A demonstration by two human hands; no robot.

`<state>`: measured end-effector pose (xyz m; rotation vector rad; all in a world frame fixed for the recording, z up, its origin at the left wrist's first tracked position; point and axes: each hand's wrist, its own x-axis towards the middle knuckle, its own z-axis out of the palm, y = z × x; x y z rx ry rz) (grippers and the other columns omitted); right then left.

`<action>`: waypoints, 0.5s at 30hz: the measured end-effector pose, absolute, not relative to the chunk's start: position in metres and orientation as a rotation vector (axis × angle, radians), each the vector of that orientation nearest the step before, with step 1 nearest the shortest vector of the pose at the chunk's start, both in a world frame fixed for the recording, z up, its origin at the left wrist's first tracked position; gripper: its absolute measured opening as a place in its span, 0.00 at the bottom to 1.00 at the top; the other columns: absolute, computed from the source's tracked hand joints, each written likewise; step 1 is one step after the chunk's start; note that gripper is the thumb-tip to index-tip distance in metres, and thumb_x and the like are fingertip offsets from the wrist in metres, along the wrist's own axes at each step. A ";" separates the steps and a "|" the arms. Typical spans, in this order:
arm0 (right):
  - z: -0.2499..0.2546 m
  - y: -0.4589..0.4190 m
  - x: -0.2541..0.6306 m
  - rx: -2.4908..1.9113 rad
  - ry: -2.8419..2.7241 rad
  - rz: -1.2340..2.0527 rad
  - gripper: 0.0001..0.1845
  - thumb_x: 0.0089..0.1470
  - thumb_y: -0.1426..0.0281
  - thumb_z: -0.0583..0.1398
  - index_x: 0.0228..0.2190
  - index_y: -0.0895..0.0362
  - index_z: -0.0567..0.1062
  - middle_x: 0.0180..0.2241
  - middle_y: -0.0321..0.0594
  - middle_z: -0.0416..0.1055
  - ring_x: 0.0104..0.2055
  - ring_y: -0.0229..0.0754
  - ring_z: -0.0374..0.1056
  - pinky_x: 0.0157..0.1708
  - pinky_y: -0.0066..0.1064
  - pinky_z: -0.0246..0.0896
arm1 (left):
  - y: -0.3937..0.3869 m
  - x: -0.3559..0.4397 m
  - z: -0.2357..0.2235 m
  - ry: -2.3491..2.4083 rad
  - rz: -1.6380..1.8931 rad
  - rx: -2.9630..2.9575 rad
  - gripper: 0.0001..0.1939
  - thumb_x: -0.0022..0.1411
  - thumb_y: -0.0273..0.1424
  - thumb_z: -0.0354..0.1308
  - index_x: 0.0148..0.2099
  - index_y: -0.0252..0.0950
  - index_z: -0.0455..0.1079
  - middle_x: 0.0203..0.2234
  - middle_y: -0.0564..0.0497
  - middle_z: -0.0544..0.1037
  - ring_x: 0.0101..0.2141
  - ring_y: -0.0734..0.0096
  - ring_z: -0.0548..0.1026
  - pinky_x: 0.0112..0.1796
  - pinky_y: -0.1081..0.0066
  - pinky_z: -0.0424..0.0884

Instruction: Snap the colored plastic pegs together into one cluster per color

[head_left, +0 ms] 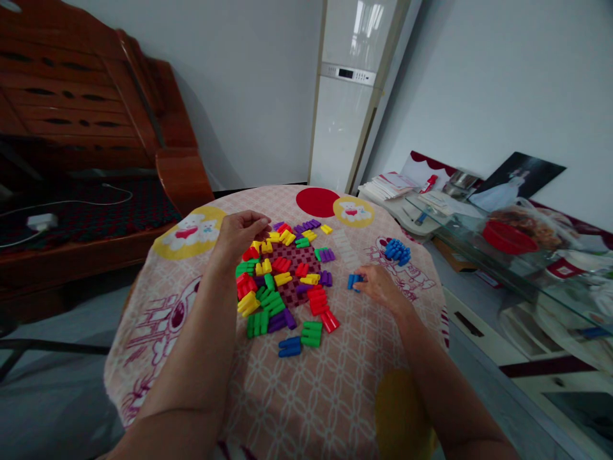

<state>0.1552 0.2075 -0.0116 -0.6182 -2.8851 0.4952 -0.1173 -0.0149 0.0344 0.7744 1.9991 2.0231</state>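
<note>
On the round table, my right hand (380, 287) has its fingertips around a blue block (353, 281) of joined tubes. Behind that hand lies a heap of blue blocks (397, 252). My left hand (241, 231) hovers by the far left edge of a spread of coloured plastic blocks, fingers curled in towards the thumb; whether anything is in them is hidden. Among the spread are green blocks (271, 303), red blocks (317, 300), yellow blocks (248, 304) and purple blocks (327, 255). Closer to me lies another blue block (290, 347) beside a green block (312, 333).
A patterned cloth (335, 390) covers the table. To the right stands a glass-topped cabinet (507, 255) with papers, a photo and a red bowl (510, 236). A wooden bench (182, 179) is at the left, and a tall white air conditioner (340, 121) at the back.
</note>
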 end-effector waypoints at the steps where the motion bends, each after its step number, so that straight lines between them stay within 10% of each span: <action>1: -0.012 0.209 0.155 -0.641 -2.857 0.573 0.08 0.47 0.72 0.65 0.33 0.57 0.79 0.35 0.43 0.78 0.36 0.44 0.73 0.37 0.31 0.63 | -0.015 -0.117 0.035 1.994 2.032 0.771 0.11 0.49 0.35 0.64 0.32 0.33 0.74 0.24 0.48 0.79 0.22 0.73 0.76 0.26 0.76 0.72; 7: -0.022 0.223 0.161 -0.660 -2.598 0.910 0.05 0.41 0.71 0.64 0.25 0.56 0.74 0.23 0.36 0.75 0.27 0.40 0.71 0.28 0.29 0.64 | -0.017 -0.119 0.037 2.009 2.038 0.737 0.09 0.49 0.34 0.64 0.31 0.33 0.74 0.23 0.48 0.79 0.22 0.72 0.76 0.25 0.76 0.72; 15: -0.011 0.282 0.186 -0.827 -2.384 0.440 0.12 0.45 0.74 0.58 0.33 0.56 0.78 0.34 0.45 0.79 0.39 0.49 0.74 0.44 0.41 0.68 | -0.017 -0.117 0.036 2.018 2.047 0.752 0.12 0.49 0.36 0.64 0.33 0.32 0.74 0.24 0.47 0.80 0.23 0.73 0.76 0.26 0.76 0.72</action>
